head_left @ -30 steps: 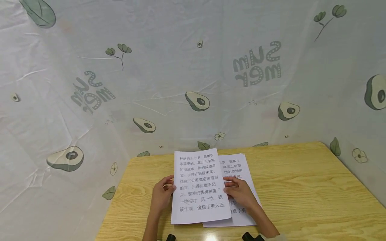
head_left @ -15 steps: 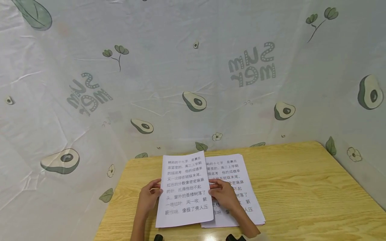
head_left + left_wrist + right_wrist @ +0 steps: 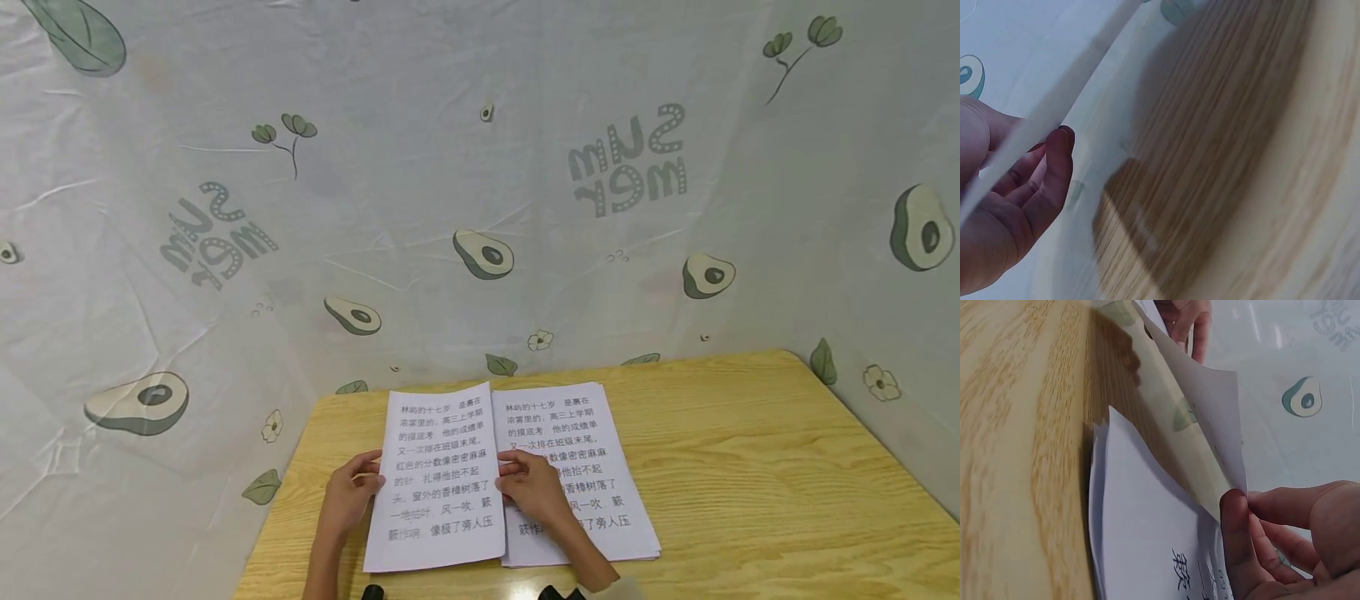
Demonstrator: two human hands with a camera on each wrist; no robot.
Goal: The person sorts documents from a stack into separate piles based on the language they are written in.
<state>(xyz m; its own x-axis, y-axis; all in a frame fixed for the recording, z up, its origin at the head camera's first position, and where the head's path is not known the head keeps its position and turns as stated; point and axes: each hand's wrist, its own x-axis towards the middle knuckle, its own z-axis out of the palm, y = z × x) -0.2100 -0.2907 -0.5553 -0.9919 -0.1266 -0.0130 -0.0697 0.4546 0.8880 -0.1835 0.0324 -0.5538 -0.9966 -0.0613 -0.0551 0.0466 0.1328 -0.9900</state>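
A white sheet of paper (image 3: 431, 533) with printed Chinese characters is held between both hands, raised over the table. My left hand (image 3: 349, 493) pinches its left edge, fingertips behind and thumb in front. On the opposite edge, my right hand (image 3: 536, 493) pinches the sheet between thumb and fingers. In the right wrist view the raised sheet (image 3: 1219, 403) bends slightly near that grip. Under the right hand lies a stack of similar printed paper (image 3: 588, 479), its lower corner (image 3: 1138, 481) showing a few slightly uneven layers. The hand covers some of the stack's print.
The wood-grain table (image 3: 750, 467) extends to the right of the stack. Behind it and along the sides hangs a pale curtain (image 3: 405, 183) printed with avocados, leaves and lettering. Dark wrist devices (image 3: 558, 592) show at the bottom edge.
Both hands have carried the sheet leftward and slightly down in the view, off most of the stack. More of the stack's printed page now shows on the right.
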